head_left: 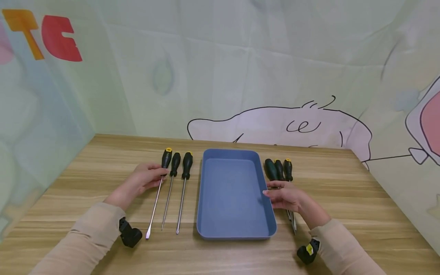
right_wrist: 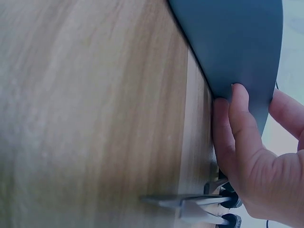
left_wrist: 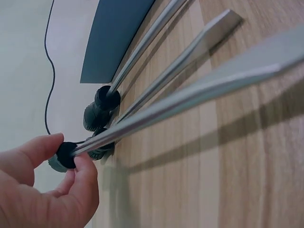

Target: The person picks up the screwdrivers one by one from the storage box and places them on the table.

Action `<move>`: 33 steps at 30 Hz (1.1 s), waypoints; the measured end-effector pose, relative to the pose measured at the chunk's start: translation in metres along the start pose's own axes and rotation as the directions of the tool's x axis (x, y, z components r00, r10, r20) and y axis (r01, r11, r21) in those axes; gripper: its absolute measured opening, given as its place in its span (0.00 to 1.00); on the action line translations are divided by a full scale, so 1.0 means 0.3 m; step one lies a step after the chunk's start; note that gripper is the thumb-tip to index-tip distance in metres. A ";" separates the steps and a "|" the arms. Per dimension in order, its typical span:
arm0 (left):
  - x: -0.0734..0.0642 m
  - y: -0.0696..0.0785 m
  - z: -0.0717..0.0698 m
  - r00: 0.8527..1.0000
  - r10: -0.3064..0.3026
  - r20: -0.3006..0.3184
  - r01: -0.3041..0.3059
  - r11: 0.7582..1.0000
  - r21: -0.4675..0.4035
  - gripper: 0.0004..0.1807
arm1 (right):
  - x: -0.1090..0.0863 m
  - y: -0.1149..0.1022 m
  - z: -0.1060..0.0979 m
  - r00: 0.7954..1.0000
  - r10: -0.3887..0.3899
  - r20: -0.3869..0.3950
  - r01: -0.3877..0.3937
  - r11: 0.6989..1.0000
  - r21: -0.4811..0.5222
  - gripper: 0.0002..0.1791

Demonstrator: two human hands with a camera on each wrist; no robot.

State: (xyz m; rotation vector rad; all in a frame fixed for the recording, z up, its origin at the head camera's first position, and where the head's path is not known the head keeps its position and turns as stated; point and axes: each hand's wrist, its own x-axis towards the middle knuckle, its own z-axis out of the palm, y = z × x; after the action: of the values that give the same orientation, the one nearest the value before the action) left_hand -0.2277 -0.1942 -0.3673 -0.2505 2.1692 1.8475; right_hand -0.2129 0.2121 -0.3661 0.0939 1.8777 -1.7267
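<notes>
My left hand (head_left: 148,177) pinches a flat-blade screwdriver (head_left: 166,158) between thumb and fingers, where its black, yellow-ended handle meets the shank. In the left wrist view the blade slants up off the table, its shadow apart from it. Two more screwdrivers, a thin one (head_left: 175,162) and a thicker one (head_left: 187,165), lie just to its right. At the middle stands a shallow blue tray (head_left: 237,233). My right hand (head_left: 285,196) grips the tray's right wall, thumb at the rim and fingers (right_wrist: 240,102) against the outside.
Right of the tray lie several dark-handled screwdrivers (head_left: 288,168) close together, partly hidden by the right hand. Everything stands on a wooden table (head_left: 165,256). A printed cloth (head_left: 154,57) hangs behind the table's back edge.
</notes>
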 end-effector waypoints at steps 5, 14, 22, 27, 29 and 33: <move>0.008 -0.010 -0.002 0.999 -0.004 -0.033 0.005 1.000 0.026 0.26 | 0.000 0.000 0.000 1.000 0.004 -0.002 -0.004 1.000 0.004 0.33; 0.008 -0.013 0.005 0.996 0.009 -0.087 0.001 0.994 0.111 0.27 | -0.001 0.001 0.001 1.000 0.008 -0.007 -0.008 1.000 0.001 0.33; 0.022 -0.022 0.000 0.990 0.034 -0.134 -0.010 0.984 0.176 0.26 | -0.001 -0.001 0.002 1.000 0.006 -0.008 -0.006 1.000 0.000 0.34; 0.020 -0.026 -0.003 0.986 0.049 -0.160 -0.012 0.973 0.229 0.25 | -0.002 0.001 0.003 1.000 0.005 -0.006 -0.005 1.000 0.005 0.34; 0.021 -0.029 -0.004 0.984 0.054 -0.171 -0.009 0.968 0.253 0.24 | -0.002 0.001 0.003 1.000 0.005 -0.006 -0.005 1.000 0.005 0.34; 0.024 -0.036 -0.007 0.978 0.077 -0.191 -0.018 0.956 0.292 0.22 | 0.000 0.001 0.001 1.000 0.004 -0.009 -0.004 1.000 0.004 0.34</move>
State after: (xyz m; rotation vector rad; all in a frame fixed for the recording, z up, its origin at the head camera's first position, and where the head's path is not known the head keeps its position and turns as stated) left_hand -0.2313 -0.1978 -0.3795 -0.3368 2.5688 1.5576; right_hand -0.2127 0.2118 -0.3664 0.1072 1.8788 -1.7300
